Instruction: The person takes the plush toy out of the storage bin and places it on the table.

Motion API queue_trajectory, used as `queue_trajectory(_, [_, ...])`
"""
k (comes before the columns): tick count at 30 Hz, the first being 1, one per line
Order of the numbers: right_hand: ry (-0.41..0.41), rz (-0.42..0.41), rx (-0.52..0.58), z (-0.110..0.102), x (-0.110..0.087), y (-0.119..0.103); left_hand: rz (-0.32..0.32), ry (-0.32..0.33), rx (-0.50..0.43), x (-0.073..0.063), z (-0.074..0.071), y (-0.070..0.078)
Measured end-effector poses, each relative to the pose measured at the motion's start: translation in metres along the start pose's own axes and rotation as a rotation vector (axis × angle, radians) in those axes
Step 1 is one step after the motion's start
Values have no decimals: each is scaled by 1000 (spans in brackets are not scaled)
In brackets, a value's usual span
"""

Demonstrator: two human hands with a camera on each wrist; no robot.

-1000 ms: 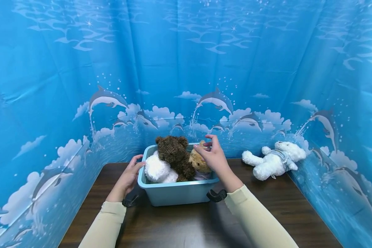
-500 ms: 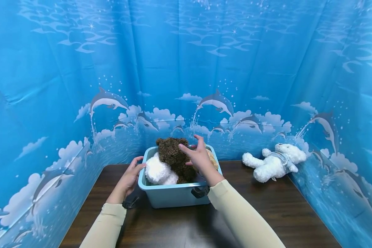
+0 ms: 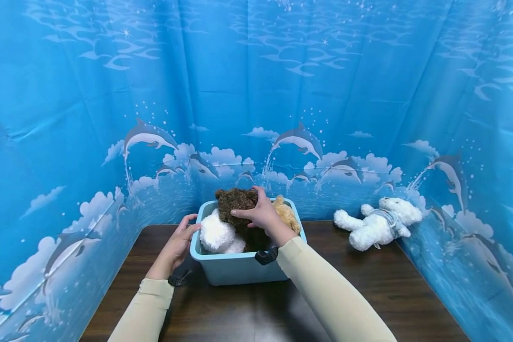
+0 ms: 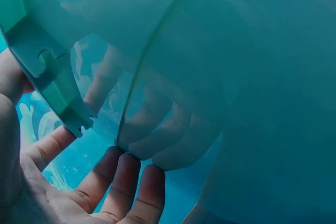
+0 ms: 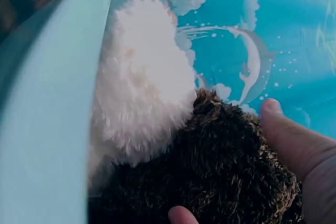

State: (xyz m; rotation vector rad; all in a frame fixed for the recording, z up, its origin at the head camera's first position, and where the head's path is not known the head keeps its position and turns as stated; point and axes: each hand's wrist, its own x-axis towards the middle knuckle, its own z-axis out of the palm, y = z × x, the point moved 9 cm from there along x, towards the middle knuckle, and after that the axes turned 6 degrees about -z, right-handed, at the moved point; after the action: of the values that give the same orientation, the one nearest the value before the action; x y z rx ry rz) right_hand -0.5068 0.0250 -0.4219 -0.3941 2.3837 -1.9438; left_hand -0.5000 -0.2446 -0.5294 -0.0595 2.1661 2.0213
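Observation:
A pale blue plastic bin (image 3: 243,270) stands on the table, packed with plush toys. My left hand (image 3: 180,244) holds its left rim. In the left wrist view the thumb is up at the rim and the fingertips (image 4: 153,174) touch the outer wall. Over the brown teddy bear (image 3: 235,204) my right hand (image 3: 265,216) lies with thumb and fingers spread, touching the bear's fur. A fluffy white plush (image 3: 215,232) sits at the bin's left end. To the right, a tan teddy bear (image 3: 287,216) is partly hidden by my right hand.
A white plush bear (image 3: 378,225) in a grey-blue garment lies on its side at the right of the dark wooden table (image 3: 359,275). A blue dolphin-print curtain (image 3: 222,95) hangs round the back and sides.
My right hand has moved left from above the tan bear onto the brown bear, and the tan bear shows again. The left hand stays at the bin's rim.

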Motion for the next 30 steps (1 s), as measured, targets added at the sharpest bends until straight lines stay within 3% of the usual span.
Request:
queue_trajectory(6, [-28,26,-34,0,1,1,11,-16,7,-1,3,2])
queue_trajectory(14, [-60,53,-83,4,-1,1,7,10,2,-1,-1,2])
queue_trajectory(30, [-77,24,-155,6,-1,-1,-2,21,4,0,-1,0])
